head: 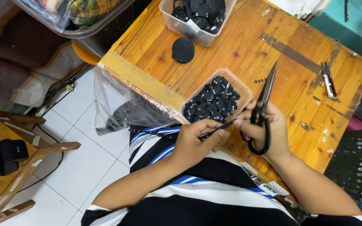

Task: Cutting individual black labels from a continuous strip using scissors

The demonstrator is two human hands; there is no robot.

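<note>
Wooden counter (248, 46) below, my left hand (195, 140) pinches the black strip (221, 127) taut beside the tray of cut pieces (214, 100); my right hand (269, 125) grips the scissors (262, 106); cutting squarely seems best.

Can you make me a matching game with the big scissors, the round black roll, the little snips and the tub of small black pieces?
1 big scissors
2 round black roll
3 little snips
4 tub of small black pieces

A lying alone near the table's right edge
B just ahead of the hands
C in the right hand
D beside the far clear tub

Pairs: 1-C, 2-D, 3-A, 4-B
</note>
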